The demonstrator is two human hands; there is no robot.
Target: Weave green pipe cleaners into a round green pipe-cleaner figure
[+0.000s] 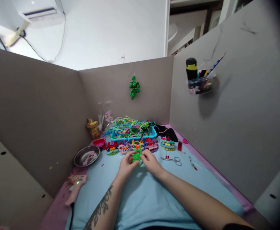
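Observation:
Near the middle of the table, my left hand (126,164) and my right hand (151,164) are close together. Both have their fingers closed on a bright green pipe-cleaner piece (136,156), coiled in its middle with a loop standing up from it. My fingertips hide its edges. Just behind it are several colourful fuzzy figures (124,148) in a row. A blue basket (120,138) beyond them is heaped with multicoloured pipe cleaners (128,126). Small scissors (175,160) lie to the right of my right hand.
A metal bowl (79,157) and a pink glue gun (76,190) with a black cord are on the left. A small red item (179,146) lies at right. Grey panels (151,92) surround the table; a box of tools (199,84) hangs on the right one.

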